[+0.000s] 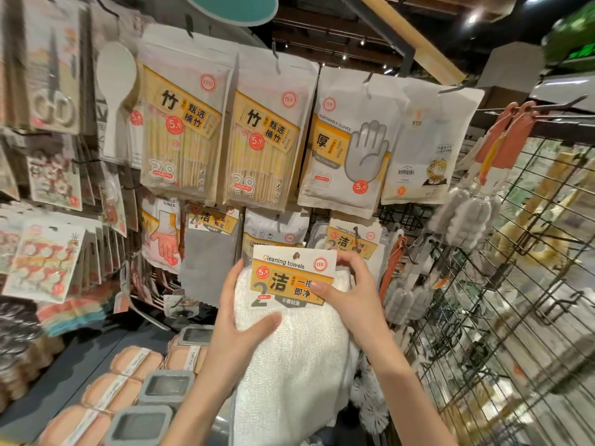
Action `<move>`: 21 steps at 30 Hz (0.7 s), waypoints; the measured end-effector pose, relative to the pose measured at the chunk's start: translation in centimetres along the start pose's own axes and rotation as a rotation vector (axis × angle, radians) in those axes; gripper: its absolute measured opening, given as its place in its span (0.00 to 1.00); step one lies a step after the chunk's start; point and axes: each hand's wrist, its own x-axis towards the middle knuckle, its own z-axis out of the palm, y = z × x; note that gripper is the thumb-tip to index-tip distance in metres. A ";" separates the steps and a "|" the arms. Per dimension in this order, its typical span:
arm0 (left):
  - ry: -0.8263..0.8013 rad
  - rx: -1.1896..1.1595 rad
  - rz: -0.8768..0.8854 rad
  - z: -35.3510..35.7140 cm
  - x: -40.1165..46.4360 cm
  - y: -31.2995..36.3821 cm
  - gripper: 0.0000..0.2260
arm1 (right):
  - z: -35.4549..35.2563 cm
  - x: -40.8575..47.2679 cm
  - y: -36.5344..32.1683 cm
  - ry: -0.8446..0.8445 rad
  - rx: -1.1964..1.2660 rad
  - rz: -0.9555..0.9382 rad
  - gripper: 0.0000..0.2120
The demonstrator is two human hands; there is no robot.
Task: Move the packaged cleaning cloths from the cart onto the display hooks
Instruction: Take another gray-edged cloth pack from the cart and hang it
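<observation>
- Cleaning towels pack (291,304) sits centre, before the hanging rack
- Chopstick packs (180,130) hang above it, disposable gloves pack (347,146) to their right
- Wire grid (502,317) stands right

The cleaning cloth pack (291,342) held at centre is white terry with a white header card (292,276) carrying an orange-yellow band, black characters, a grey "2" and a red price dot. At twelve o'clock two chopstick bags (183,123) show pale bamboo sticks behind yellow labels with red circles, and at one o'clock a white glove pack (346,140) bears a grey hand print. At seven o'clock lie peach-coloured sponges (135,365) with white bands beside grey-rimmed lids (167,387); a black wire grid (502,317) fills four o'clock.
</observation>
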 end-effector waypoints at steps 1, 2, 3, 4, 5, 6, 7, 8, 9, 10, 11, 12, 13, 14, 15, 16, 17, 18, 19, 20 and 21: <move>-0.013 0.012 0.010 0.0 0.0 0.1 0.36 | -0.1 0.0 -0.1 -0.003 0.017 0.002 0.19; -0.026 0.017 0.019 0.0 0.0 0.2 0.34 | -0.2 0.0 0.0 -0.009 0.034 0.007 0.18; -0.035 0.017 0.027 -0.1 0.0 0.3 0.33 | -0.4 0.0 0.1 -0.018 0.048 0.013 0.18; -0.042 0.013 0.029 -0.1 0.0 0.5 0.33 | -0.5 0.1 0.2 -0.025 0.058 0.022 0.18; -0.046 0.014 0.029 -0.1 -0.1 0.6 0.33 | -0.6 0.1 0.2 -0.030 0.066 0.029 0.18; -0.050 0.018 0.028 -0.2 -0.1 0.6 0.34 | -0.8 0.2 0.3 -0.032 0.068 0.029 0.18; -0.056 0.024 0.029 -0.3 -0.1 0.7 0.34 | -0.9 0.3 0.3 -0.034 0.071 0.023 0.17; -0.060 0.028 0.026 -0.4 -0.1 0.8 0.34 | -1.0 0.4 0.3 -0.034 0.079 0.019 0.17; -0.064 0.035 0.026 -0.5 -0.1 1.0 0.34 | -1.2 0.5 0.3 -0.036 0.098 0.020 0.17; -0.066 0.046 0.033 -0.5 -0.1 1.1 0.35 | -1.3 0.7 0.3 -0.035 0.126 0.026 0.17; -0.071 0.063 0.050 -0.5 -0.2 1.3 0.35 | -1.5 0.8 0.3 -0.034 0.162 0.033 0.18; -0.072 0.083 0.066 -0.5 -0.3 1.4 0.35 | -1.7 1.0 0.4 -0.033 0.195 0.041 0.18; -0.074 0.103 0.075 -0.5 -0.3 1.6 0.35 | -2.0 1.2 0.5 -0.035 0.225 0.053 0.19; -0.078 0.112 0.074 -0.6 -0.4 1.6 0.34 | -2.2 1.3 0.5 -0.039 0.247 0.064 0.19; -0.086 0.112 0.068 -0.6 -0.4 1.5 0.32 | -2.5 1.5 0.5 -0.042 0.263 0.072 0.19; -0.094 0.108 0.060 -0.6 -0.4 1.4 0.30 | -2.7 1.6 0.4 -0.043 0.275 0.073 0.19; -0.101 0.105 0.053 -0.6 -0.4 1.4 0.28 | -2.8 1.7 0.4 -0.044 0.289 0.074 0.19; -0.106 0.105 0.047 -0.6 -0.4 1.3 0.27 | -3.0 1.8 0.4 -0.047 0.304 0.078 0.19; -0.109 0.105 0.042 -0.5 -0.4 1.4 0.26 | -3.1 1.8 0.4 -0.052 0.315 0.081 0.19; -0.106 0.106 0.040 -0.5 -0.3 1.3 0.25 | -3.1 1.9 0.5 -0.053 0.324 0.085 0.19; -0.101 0.107 0.039 -0.4 -0.3 1.3 0.24 | -3.2 1.9 0.5 -0.051 0.331 0.090 0.20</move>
